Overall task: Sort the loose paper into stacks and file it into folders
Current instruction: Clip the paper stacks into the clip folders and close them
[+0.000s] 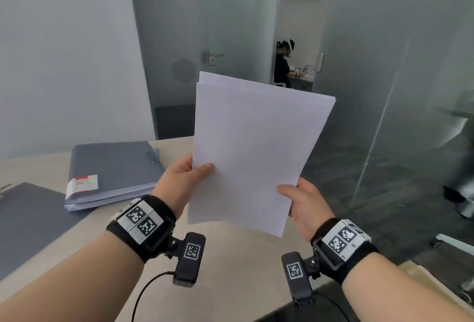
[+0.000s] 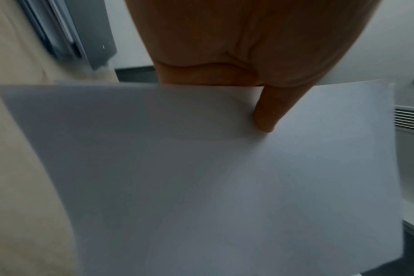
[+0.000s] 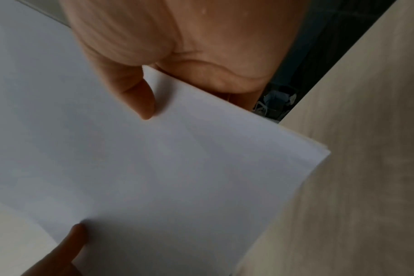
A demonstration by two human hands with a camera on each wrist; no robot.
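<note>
We hold a sheaf of blank white sheets upright above the beige desk, left hand and right hand each pinching a lower edge, thumb in front; its top edges are uneven, so squaring and filing seem to remain. One grey folder lies shut and full, another is cut off at left, and our fingers behind the paper stay hidden.
</note>
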